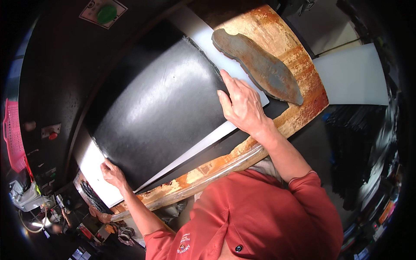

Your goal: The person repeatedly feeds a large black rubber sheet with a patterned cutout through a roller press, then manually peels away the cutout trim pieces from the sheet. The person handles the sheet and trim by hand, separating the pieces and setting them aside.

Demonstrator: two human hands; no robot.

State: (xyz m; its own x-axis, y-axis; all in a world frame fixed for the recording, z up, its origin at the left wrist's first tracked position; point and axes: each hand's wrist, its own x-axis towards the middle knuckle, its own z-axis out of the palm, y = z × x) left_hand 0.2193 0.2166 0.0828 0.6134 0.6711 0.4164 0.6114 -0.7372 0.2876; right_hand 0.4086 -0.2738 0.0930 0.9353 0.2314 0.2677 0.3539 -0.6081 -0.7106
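A large black rubber-like sheet (160, 108) lies on a white board (225, 63), with strips of the board showing around its edges. My left hand (113, 174) is closed on the sheet's near-left edge, its thumb side up. At the right edge rests my right hand (243, 104), index finger stretched along the rim and thumb apart from it on the sheet. Beyond that hand, a flat rusty grey piece shaped like a shoe sole (271, 69) lies on a worn, orange-brown surface (299, 56).
A dark machine body with a green button (107, 14) and a red button (52, 136) stands at the left and far side. Dark strips (353, 143) are piled at right, below a pale panel (353, 76). A pink basket (14, 136) sits far left.
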